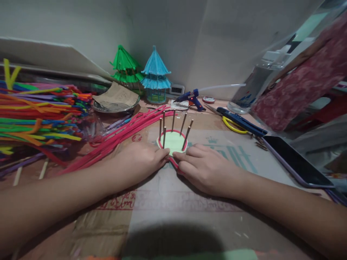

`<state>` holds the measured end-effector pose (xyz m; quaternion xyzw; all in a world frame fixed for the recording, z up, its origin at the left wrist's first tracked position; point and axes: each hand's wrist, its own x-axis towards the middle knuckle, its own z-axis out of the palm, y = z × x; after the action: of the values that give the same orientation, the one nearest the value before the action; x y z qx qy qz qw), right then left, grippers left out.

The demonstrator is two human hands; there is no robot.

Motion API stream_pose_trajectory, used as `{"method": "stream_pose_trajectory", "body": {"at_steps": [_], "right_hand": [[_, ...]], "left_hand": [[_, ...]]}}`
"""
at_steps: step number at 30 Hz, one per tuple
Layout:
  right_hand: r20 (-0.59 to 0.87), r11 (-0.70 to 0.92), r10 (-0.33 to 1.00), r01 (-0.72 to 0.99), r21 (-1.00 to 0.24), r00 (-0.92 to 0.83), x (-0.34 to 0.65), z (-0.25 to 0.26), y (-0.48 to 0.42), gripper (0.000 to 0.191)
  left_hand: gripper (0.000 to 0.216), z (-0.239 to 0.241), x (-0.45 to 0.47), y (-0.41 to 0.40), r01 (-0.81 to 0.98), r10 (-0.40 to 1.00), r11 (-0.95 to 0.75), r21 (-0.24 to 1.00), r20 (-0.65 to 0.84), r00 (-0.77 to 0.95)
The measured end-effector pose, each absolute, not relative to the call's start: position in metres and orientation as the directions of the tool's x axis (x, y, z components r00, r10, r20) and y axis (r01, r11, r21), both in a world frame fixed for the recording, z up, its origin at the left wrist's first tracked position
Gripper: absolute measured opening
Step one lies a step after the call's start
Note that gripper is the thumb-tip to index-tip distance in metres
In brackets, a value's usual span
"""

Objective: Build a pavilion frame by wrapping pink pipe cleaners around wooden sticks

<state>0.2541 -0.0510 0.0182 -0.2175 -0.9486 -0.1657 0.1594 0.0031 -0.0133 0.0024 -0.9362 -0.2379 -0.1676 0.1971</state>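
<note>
Two bare arms (89, 195) come in close from the sides, over a flat board (159, 202) with red and green printing on it. In the middle of the board, right in front of both hands, sits a small round base (173, 140). Its top is pale green, like a light lime, and it looks flat and smooth. A pinkish-red strip (174, 163) goes around its edge like a thin border, and a loose bit of it sticks out at the near side, between the hands. Thin brown sticks (164, 138) stand up around the rim, and I count seven. Most are close to straight up, but the ones on the right lean out a little. The sticks have nothing on top of them. The left hand (142, 157) has its fingertips close together on the near edge, but I cannot tell if they squeeze the base or the strip. The right hand (204, 168) has its fingers curled together, pinching the loose strip beside the rim. Behind the left arm lies a bunch of long pink strips (121, 135).
</note>
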Motion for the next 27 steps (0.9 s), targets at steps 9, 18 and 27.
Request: {"method": "stream_pose_trajectory", "body": {"at_steps": [9,18,27], "right_hand": [[0.441,0.853,0.345,0.473,0.220,-0.828,0.258,0.015,-0.052,0.031],[0.390,0.845,0.421,0.511,0.160,-0.819,0.256,0.015,-0.052,0.029],[0.322,0.829,0.462,0.532,0.175,-0.826,0.251,0.013,-0.052,0.026]], "left_hand": [[0.013,-0.001,0.004,-0.013,0.527,0.392,-0.803,-0.279,0.418,0.820],[0.015,0.003,0.005,-0.013,0.525,0.405,-0.804,-0.278,0.391,0.827],[0.023,-0.010,0.000,-0.008,0.514,0.381,-0.815,-0.269,0.419,0.824]]}}
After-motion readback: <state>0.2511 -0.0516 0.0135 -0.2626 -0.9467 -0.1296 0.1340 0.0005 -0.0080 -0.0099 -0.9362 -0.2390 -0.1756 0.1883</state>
